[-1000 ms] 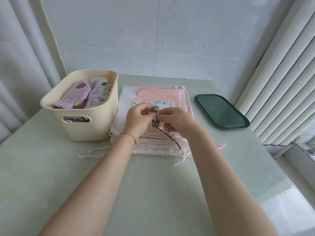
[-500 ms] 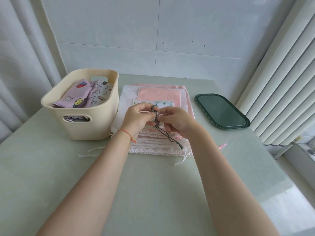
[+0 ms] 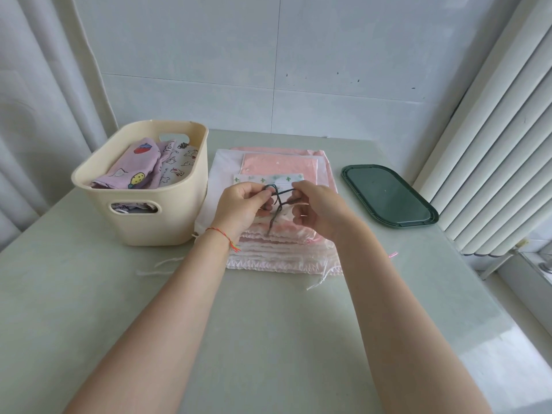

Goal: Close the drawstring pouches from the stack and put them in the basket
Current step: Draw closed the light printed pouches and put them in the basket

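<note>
At the centre of the frame a dark drawstring cord (image 3: 279,201) was stretched between both hands above the stack of pouches (image 3: 280,240). The left hand (image 3: 239,207) had its fingers curled, pinching a loop of the cord at its thumb tip. The right hand (image 3: 316,207) pinched the other end with curled fingers, and a tail of cord hung down between the hands onto the pink ruffled pouches. A small cactus-print pouch (image 3: 268,178) showed just above the hands, lying on the stack. Left of the stack, touching it, stood the cream basket (image 3: 167,216) holding printed pouches (image 3: 140,168). On the right of the worktop (image 3: 268,339) lay a dark green tray (image 3: 388,198), well apart from the stack.
</note>
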